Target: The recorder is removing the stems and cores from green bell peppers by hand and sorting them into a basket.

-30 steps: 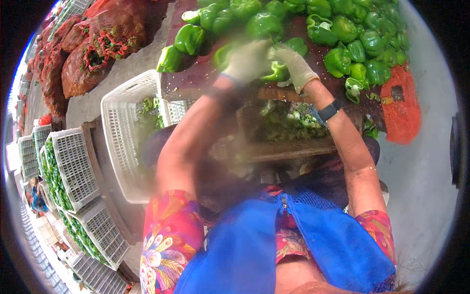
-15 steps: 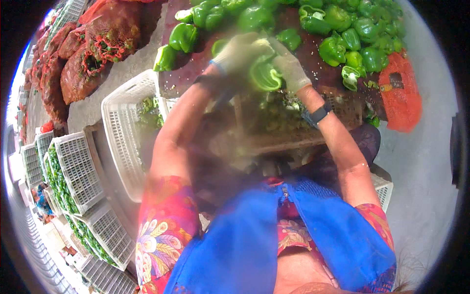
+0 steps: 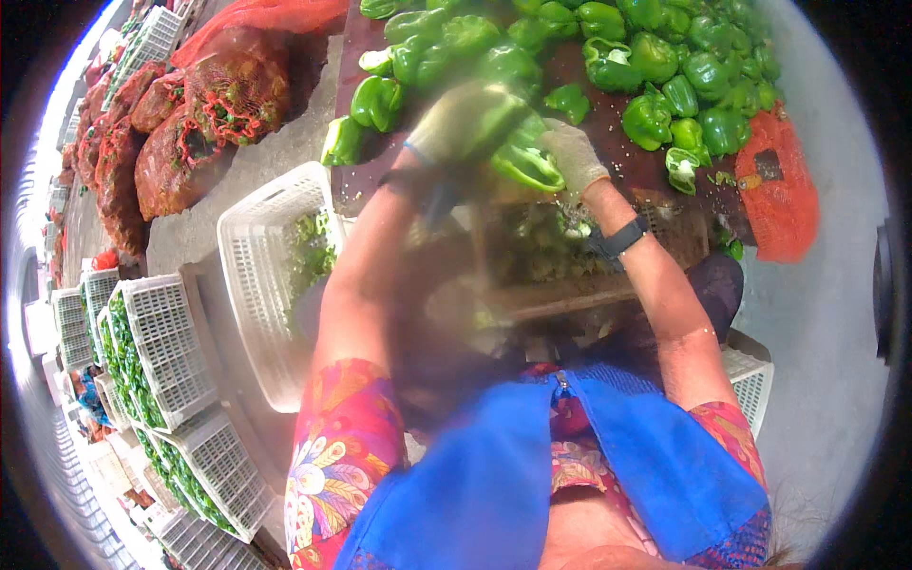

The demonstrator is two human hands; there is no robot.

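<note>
Both my hands, in light work gloves, are at the near edge of a dark red tabletop [image 3: 380, 157]. Between them is a green bell pepper [image 3: 528, 163], cut or torn open so that its pale hollow inside shows. My left hand [image 3: 458, 125] is curled round the pepper's left side; haze and motion blur its fingertips. Gripping the right side is my right hand [image 3: 574, 160], a dark watch on that wrist. Whether a blade is in either hand I cannot make out. An opened pepper [image 3: 681, 169] lies to the right, and a pile of green bell peppers [image 3: 655, 57] spreads behind.
Below the table edge stands a crate [image 3: 551, 306] of green scraps. A white plastic basket [image 3: 271, 204] with green bits is at the left. Red net sacks [image 3: 237, 90] lie far left, above stacked crates [image 3: 171, 347] of green produce. An orange net bag [image 3: 784, 204] hangs at the table's right.
The opened pepper has tipped and shifted slightly right and down between my hands. My left hand has moved a little right. The whole view has shifted slightly.
</note>
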